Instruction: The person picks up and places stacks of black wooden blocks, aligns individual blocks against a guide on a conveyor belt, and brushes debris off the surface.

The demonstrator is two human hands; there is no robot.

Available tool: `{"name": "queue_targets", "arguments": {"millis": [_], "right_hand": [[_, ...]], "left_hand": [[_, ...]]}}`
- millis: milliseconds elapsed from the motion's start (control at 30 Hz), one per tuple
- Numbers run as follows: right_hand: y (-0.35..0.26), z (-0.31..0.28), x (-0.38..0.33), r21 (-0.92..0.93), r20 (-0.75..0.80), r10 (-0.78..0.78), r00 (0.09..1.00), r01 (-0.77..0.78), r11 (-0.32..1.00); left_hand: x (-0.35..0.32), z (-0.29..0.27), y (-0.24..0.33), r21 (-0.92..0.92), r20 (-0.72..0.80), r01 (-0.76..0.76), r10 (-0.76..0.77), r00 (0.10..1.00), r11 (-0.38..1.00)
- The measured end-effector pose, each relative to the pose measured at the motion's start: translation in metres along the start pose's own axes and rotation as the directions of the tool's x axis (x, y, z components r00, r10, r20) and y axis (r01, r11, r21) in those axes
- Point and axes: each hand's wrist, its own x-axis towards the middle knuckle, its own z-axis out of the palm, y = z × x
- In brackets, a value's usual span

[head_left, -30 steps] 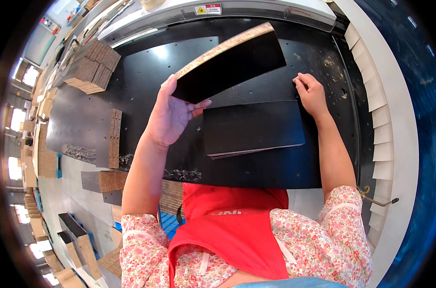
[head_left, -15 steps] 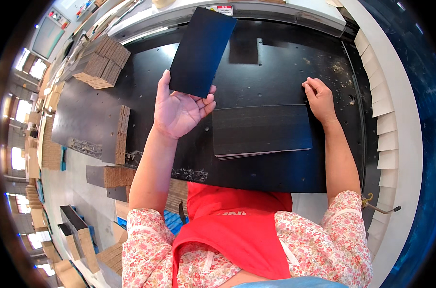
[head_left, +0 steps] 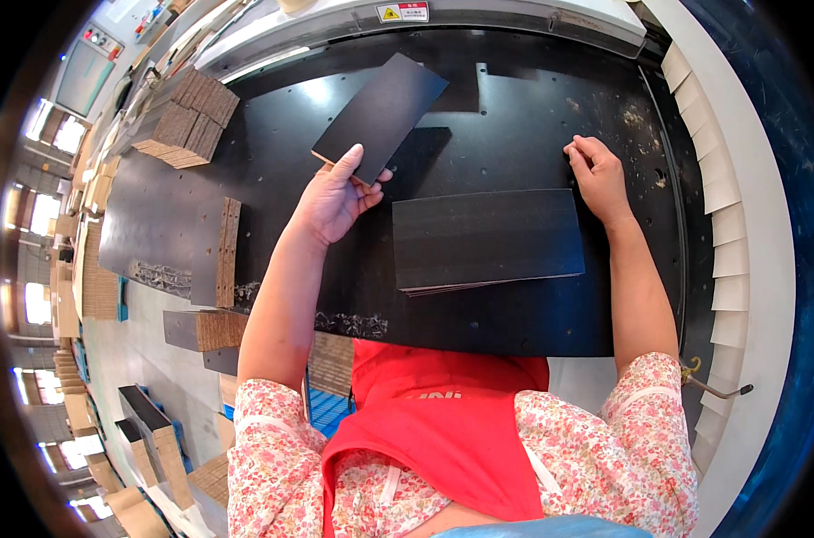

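Observation:
My left hand (head_left: 340, 193) grips a thin dark rectangular board (head_left: 385, 115) by its near end, thumb on top and fingers beneath. The board is held tilted above the black tabletop (head_left: 506, 152), and its shadow falls just to the right. My right hand (head_left: 598, 179) rests near the right side of the table, its fingers curled together with nothing visible in them. Between my forearms lies a stack of similar dark boards (head_left: 488, 240), with the lower sheets slightly fanned out at the near edge. Neither hand touches that stack.
Stacked brown-edged boards (head_left: 187, 121) stand at the far left, and another narrow stack (head_left: 217, 255) sits near the table's left edge. A pale machine beam (head_left: 515, 22) spans the back. Overlapping white flaps (head_left: 725, 260) line the right side, near a bent metal rod (head_left: 721, 392).
My left hand has turned over and lowered the board; its thumb now lies across the board's top face. My right hand stays almost in place.

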Motion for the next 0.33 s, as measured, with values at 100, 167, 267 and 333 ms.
{"name": "queue_targets", "arguments": {"millis": [100,167,267,333], "right_hand": [[-0.001,0.0,0.0,-0.012,0.015,0.025,1.0,-0.025,1.0],[-0.003,-0.002,0.001,-0.026,0.022,0.034,0.999,-0.033,0.999],[-0.007,-0.003,0.001,-0.032,0.025,0.036,0.999,-0.035,0.999],[-0.006,-0.002,0.001,-0.036,0.023,0.033,0.999,-0.032,0.999]], "left_hand": [[0.008,-0.001,-0.005,0.096,0.004,-0.013,0.012,1.0,0.995],[0.014,0.003,-0.008,0.131,0.028,-0.028,0.025,0.999,0.991],[0.03,0.006,-0.011,0.217,0.082,-0.05,0.033,0.996,0.975],[0.043,0.01,-0.012,0.311,0.116,-0.069,0.034,0.993,0.948]]}}
